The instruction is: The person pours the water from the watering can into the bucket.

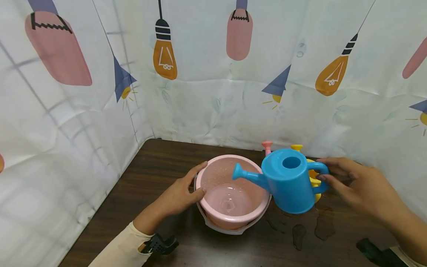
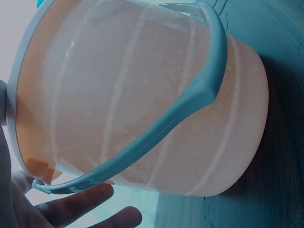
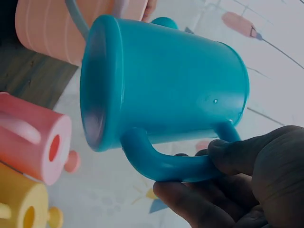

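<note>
My right hand (image 1: pixel 353 181) holds a blue watering can (image 1: pixel 290 185) by its handle, thumb and fingers curled around it. The can is raised, its spout pointing left over the right part of a pink bucket (image 1: pixel 230 218). A little water lies at the bottom of the bucket, and droplets cling to its inner wall. My left hand (image 1: pixel 183 193) grips the bucket's left rim, with the thumb at the rim. In the left wrist view, the bucket's handle (image 2: pixel 156 137) hangs down against the outer wall, and other fingers (image 2: pixel 80 204) show beside it.
Behind the blue can stand a yellow watering can (image 3: pixel 21 199) and a pink watering can (image 3: pixel 33 137). Water puddles (image 1: pixel 323 224) lie on the dark wooden table (image 1: pixel 150 167) right of the bucket. A printed curtain (image 1: pixel 207 107) hangs along the back and left edges.
</note>
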A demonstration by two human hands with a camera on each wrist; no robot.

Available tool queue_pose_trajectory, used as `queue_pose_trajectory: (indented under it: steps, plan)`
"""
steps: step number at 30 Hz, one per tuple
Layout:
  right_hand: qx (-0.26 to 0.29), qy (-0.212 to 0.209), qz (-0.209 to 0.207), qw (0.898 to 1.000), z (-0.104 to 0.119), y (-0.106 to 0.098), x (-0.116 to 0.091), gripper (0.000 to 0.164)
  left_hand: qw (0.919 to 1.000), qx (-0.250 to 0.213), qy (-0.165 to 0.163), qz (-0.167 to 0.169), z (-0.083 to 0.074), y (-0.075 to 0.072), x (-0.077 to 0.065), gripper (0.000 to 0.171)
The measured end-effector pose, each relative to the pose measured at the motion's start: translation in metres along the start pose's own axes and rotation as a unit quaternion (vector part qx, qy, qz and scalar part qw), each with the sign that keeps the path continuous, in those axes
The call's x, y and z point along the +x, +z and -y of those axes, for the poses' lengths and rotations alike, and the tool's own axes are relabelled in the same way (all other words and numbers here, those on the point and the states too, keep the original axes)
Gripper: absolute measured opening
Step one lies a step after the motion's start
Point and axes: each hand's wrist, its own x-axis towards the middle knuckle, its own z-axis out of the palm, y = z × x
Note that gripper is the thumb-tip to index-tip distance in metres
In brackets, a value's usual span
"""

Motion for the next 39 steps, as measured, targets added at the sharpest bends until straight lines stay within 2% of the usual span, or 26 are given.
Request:
queue_pose_trajectory:
  steps: [6,13,20,25,28,32,36,39]
  plan:
    - [0.021,0.068,0.011,0.997,-0.007,0.006,-0.011,0.041,1.0000,-0.002,0.001,0.002,0.000,0.000,0.000,0.074]
    - [0.016,0.121,0.008,0.993,-0.022,0.011,-0.023,0.036,1.0000,-0.004,0.002,0.004,0.000,0.000,0.000,0.075]
    - [0.006,0.167,0.005,0.986,-0.039,0.013,-0.039,0.039,1.0000,-0.005,-0.007,0.004,0.000,0.000,0.000,0.075]
    - [0.007,0.176,-0.005,0.984,-0.053,0.010,-0.051,0.039,1.0000,-0.003,-0.006,0.004,0.000,-0.001,0.000,0.075]
    - [0.025,0.180,-0.015,0.983,-0.061,0.009,-0.059,0.038,1.0000,-0.003,-0.006,0.005,0.000,-0.001,0.001,0.075]
    - [0.076,0.170,-0.064,0.980,-0.070,0.011,-0.066,0.034,1.0000,-0.006,-0.005,0.006,0.000,-0.001,0.001,0.075]
    - [0.120,0.160,-0.111,0.973,-0.079,0.014,-0.073,0.026,0.9999,-0.007,-0.009,0.005,0.000,0.000,0.001,0.075]
    - [0.135,0.160,-0.133,0.969,-0.085,0.015,-0.081,0.034,0.9999,-0.009,-0.010,0.005,-0.001,0.000,0.001,0.076]
